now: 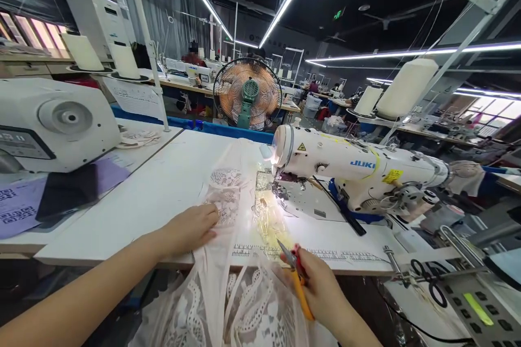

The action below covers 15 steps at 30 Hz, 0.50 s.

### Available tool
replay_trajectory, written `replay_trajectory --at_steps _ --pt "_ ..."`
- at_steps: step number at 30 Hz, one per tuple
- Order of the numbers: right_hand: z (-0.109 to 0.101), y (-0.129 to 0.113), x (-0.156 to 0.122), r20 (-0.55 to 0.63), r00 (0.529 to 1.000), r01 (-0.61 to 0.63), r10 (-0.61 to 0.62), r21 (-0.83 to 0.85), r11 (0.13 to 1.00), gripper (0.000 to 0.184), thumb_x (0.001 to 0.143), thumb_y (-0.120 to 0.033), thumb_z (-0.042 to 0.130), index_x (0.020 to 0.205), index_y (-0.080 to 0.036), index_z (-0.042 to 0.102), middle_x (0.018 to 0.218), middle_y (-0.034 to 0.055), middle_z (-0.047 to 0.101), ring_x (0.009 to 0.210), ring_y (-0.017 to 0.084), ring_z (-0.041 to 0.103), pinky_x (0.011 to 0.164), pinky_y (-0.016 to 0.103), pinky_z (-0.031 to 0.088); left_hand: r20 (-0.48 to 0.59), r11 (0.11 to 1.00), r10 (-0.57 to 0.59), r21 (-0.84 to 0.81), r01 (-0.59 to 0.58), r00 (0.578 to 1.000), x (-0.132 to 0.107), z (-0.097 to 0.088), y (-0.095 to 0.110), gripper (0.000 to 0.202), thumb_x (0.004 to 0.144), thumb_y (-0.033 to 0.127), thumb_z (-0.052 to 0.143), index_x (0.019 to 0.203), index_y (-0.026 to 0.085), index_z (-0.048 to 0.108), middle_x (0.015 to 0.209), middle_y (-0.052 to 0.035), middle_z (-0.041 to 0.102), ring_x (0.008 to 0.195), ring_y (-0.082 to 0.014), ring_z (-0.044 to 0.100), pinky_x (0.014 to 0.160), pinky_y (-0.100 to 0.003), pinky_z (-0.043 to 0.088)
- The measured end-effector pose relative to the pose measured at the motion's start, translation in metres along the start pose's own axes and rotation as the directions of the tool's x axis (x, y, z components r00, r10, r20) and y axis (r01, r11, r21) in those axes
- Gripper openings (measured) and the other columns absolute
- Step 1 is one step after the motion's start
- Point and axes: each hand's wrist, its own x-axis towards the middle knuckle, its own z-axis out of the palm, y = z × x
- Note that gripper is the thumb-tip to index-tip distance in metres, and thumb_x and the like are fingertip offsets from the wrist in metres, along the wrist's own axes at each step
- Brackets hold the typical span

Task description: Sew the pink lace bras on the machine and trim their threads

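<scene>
Pale pink lace fabric (226, 209) runs from the tabletop over its front edge, with more lace panels hanging below. My left hand (195, 226) is closed on the left side of this fabric, fingers curled and partly hidden. In my right hand (325, 290) is a pair of scissors (302, 295) with orange handles and a bit of red near the pivot. Their blades point up and left, close to the table's front edge. Just beyond them is the lit needle area of a white sewing machine (337, 154), with yellowish clear film on the table before it.
A ruler strip (325, 255) runs along the front table edge. Another machine (57, 124) and a dark flat device (67, 192) are at left. Black scissors (429, 279) lie at lower right. Thread cones (407, 87) and a large fan (248, 92) stand behind.
</scene>
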Motion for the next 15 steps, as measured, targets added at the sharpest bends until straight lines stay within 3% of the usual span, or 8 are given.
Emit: replay_trajectory --at_steps 3,7,9,11,13,15 --pt "0.014 -0.021 0.028 0.07 0.997 0.001 -0.01 0.126 0.992 0.012 0.081 -0.031 0.056 0.076 -0.02 0.053 0.071 0.0035 0.063 0.064 0.018 0.06 0.056 0.026 0.048 0.001 1.0 0.019 -0.001 -0.019 1.0 -0.009 0.002 -0.003 0.008 0.08 0.023 0.049 0.079 0.018 0.056 0.092 -0.0087 0.063 0.085 -0.0236 0.059 0.075 -0.035 0.046" --pt "0.033 -0.039 0.051 0.149 0.988 -0.085 0.045 0.271 0.959 0.018 0.078 -0.035 0.062 0.077 -0.019 0.053 0.078 0.0039 0.064 0.065 0.016 0.059 0.057 0.027 0.048 -0.049 1.0 0.002 0.016 -0.002 0.999 -0.018 0.005 -0.006 0.023 0.085 0.022 0.033 0.068 0.019 0.049 0.073 -0.0068 0.061 0.069 -0.0221 0.058 0.065 -0.034 0.046" --pt "0.042 -0.047 0.061 0.161 0.982 -0.152 0.099 0.36 0.921 0.024 0.075 -0.038 0.065 0.077 -0.019 0.051 0.077 0.0031 0.062 0.065 0.016 0.058 0.057 0.027 0.048 -0.125 1.0 0.0 0.008 0.001 0.992 -0.022 0.005 -0.001 0.028 0.087 0.022 0.026 0.068 0.02 0.047 0.068 -0.005 0.059 0.062 -0.0195 0.057 0.058 -0.031 0.046" --pt "0.046 -0.057 0.071 0.19 0.971 -0.22 0.145 0.477 0.851 0.028 0.074 -0.041 0.067 0.075 -0.02 0.049 0.073 0.0003 0.059 0.062 0.014 0.055 0.055 0.025 0.047 -0.277 0.998 0.044 -0.028 -0.053 0.96 -0.027 0.004 0.012 0.03 0.089 0.025 0.025 0.067 0.022 0.046 0.064 -0.0028 0.057 0.057 -0.0177 0.056 0.053 -0.028 0.045" --pt "0.043 -0.067 0.076 0.24 0.959 -0.266 0.152 0.57 0.777 0.031 0.074 -0.043 0.067 0.072 -0.02 0.047 0.064 -0.0037 0.053 0.056 0.011 0.051 0.051 0.022 0.044 -0.416 0.982 0.139 -0.063 -0.18 0.899 -0.037 0.007 0.026 0.026 0.088 0.026 0.033 0.068 0.024 0.05 0.065 -0.0014 0.059 0.057 -0.0172 0.057 0.053 -0.027 0.047" --pt "0.035 -0.076 0.072 0.327 0.938 -0.305 0.118 0.615 0.727 0.034 0.072 -0.045 0.068 0.067 -0.02 0.045 0.056 -0.0066 0.044 0.049 0.008 0.043 0.046 0.019 0.039 -0.461 0.957 0.207 -0.088 -0.276 0.863 -0.051 0.014 0.036 0.021 0.085 0.024 0.04 0.073 0.028 0.057 0.072 -0.001 0.064 0.064 -0.0182 0.061 0.059 -0.027 0.05"
